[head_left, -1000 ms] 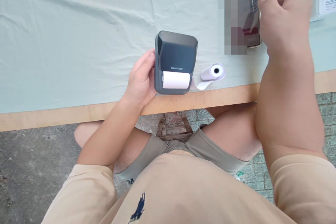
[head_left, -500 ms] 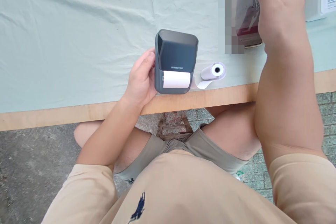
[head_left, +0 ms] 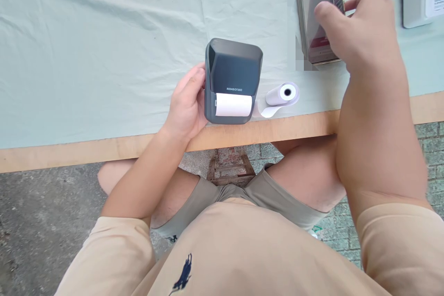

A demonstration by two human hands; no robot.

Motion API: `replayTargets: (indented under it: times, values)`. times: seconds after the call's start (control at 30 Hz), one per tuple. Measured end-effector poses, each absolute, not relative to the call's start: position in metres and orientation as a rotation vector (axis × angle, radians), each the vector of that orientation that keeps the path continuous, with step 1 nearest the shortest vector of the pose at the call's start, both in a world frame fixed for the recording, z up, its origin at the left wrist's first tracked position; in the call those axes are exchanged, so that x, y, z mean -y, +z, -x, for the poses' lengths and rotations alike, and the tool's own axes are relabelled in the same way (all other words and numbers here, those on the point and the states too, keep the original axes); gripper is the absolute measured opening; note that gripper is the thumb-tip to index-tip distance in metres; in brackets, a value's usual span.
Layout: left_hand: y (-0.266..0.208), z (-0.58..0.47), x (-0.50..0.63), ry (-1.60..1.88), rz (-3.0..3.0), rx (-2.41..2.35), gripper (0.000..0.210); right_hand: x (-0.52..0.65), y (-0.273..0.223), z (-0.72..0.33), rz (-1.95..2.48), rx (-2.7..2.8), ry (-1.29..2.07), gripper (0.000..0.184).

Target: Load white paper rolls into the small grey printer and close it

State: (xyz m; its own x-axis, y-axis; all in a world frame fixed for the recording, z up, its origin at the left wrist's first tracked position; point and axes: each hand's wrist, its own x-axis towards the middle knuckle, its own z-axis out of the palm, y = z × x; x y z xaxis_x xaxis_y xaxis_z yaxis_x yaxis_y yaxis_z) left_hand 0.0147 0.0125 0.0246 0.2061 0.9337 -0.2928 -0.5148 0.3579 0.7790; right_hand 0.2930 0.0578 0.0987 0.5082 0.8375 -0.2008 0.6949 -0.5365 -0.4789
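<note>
My left hand point(head_left: 186, 101) is closed on the left side of a dark label printer point(head_left: 236, 65) marked NIIMBOT, held near the table's front edge. White paper point(head_left: 233, 104) shows across its lower part. Just right of the printer lies a small white paper roll point(head_left: 277, 95) with its end partly unwound. At the upper right, my right hand point(head_left: 364, 23) has its fingers apart over the right side of a smartphone point(head_left: 321, 23). The thumb lies across the screen, while the fingers are at its right edge; whether they touch it is unclear. Blurred blocks cover the phone's left side.
A pale green cloth point(head_left: 104, 46) covers the table, with a bare wooden strip point(head_left: 263, 130) along its front edge. A grey-white box with a printed label point(head_left: 414, 0) sits at the far upper right. My legs and a wooden stool point(head_left: 231, 173) are below the edge.
My right hand has shifted left and its thumb now crosses the phone's screen, with the fingers spread. The phone appears slightly farther left. My left hand and the printer have stayed put.
</note>
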Motion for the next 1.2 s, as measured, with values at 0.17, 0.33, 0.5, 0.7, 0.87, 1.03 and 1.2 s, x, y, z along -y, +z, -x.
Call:
replayTargets:
  times: [0.17,0.33,0.5,0.7,0.87,1.03,1.2]
  values:
    - [0.026,-0.015,-0.012,1.101,-0.612,-0.866,0.035,-0.057,0.096,-0.290,2.486,1.482,0.521,0.094]
    - [0.027,-0.015,-0.012,1.086,-0.642,-0.906,0.032,-0.056,0.093,-0.294,2.497,1.552,0.563,0.103]
    - [0.027,-0.015,-0.013,1.089,-0.653,-0.907,0.036,-0.055,0.094,-0.295,2.502,1.546,0.583,0.102]
    - [0.025,-0.015,-0.013,1.081,-0.676,-0.912,0.037,-0.057,0.095,-0.294,2.527,1.503,0.593,0.105]
    - [0.024,-0.015,-0.012,1.094,-0.678,-0.920,0.034,-0.056,0.096,-0.299,2.541,1.461,0.546,0.102]
    - [0.025,-0.015,-0.011,1.081,-0.660,-0.959,0.027,-0.059,0.096,-0.304,2.581,1.359,0.488,0.104]
    - [0.026,-0.015,-0.010,1.065,-0.655,-0.972,0.026,-0.061,0.098,-0.301,2.697,1.279,0.426,0.100]
